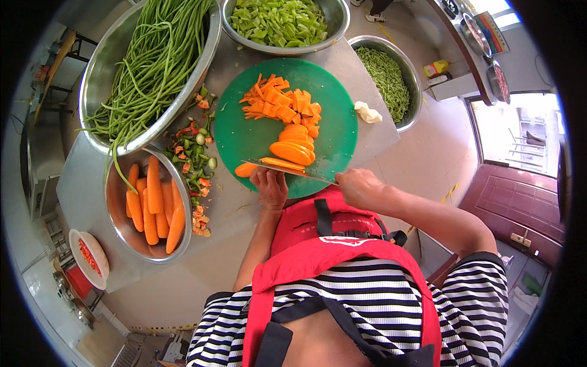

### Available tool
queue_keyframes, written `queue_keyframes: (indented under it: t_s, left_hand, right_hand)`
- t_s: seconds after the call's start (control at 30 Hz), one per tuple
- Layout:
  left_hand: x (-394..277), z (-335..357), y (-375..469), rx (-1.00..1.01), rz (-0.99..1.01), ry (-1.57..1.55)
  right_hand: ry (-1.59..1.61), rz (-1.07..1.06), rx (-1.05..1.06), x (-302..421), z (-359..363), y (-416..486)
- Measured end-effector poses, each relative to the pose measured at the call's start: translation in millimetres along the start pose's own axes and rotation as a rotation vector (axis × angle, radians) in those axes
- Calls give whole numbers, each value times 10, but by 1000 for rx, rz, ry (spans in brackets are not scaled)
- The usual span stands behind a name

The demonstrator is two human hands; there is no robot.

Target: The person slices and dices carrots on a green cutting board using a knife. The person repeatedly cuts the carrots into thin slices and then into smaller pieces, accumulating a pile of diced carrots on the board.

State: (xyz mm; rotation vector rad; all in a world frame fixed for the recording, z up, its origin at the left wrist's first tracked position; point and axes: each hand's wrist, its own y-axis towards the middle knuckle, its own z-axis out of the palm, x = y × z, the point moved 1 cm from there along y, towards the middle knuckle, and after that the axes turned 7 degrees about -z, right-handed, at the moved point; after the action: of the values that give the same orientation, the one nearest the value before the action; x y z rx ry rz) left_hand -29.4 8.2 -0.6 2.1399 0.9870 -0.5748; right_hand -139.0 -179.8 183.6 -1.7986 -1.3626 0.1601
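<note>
My right hand [360, 187] grips the handle of a kitchen knife [316, 178] at the near edge of a round green cutting board [337, 124]. The blade, seen nearly edge-on, crosses a carrot. My left hand [271, 186] holds that carrot [245, 169] on my side of the blade; its fingertips are partly hidden. A thin carrot slice [279, 164] lies along the blade's far side. Beyond it, overlapping oval slices [293, 149] curve towards a heap of smaller carrot pieces [279, 102].
A steel bowl [187, 220] of whole carrots stands left, below a large basin [91, 98] of long beans. Pepper trimmings [188, 151] line the board's left side. Basins of sliced green vegetable [279, 23] and chopped beans [385, 78] stand beyond. A crumpled white scrap [368, 113] lies right.
</note>
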Motion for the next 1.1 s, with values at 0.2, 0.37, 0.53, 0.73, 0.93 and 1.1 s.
queue_keyframes:
  t_s: [0.2,0.37,0.53,0.73,0.93,1.1]
  left_hand:
    - [-40,-38,23,0,-10,26]
    - [-30,-60,93,-7,27,11]
    - [-62,-115,122,-45,63,56]
    - [35,-59,54,-51,-5,48]
    - [37,-58,47,-60,8,48]
    - [56,-54,36,-45,14,32]
  right_hand:
    - [-25,-34,6,56,295,561]
    - [-13,-67,-103,69,524,953]
    - [77,-52,-176,73,382,832]
    - [94,-34,-130,186,91,199]
    - [17,-4,-102,55,132,26]
    - [-11,-18,-65,50,206,171]
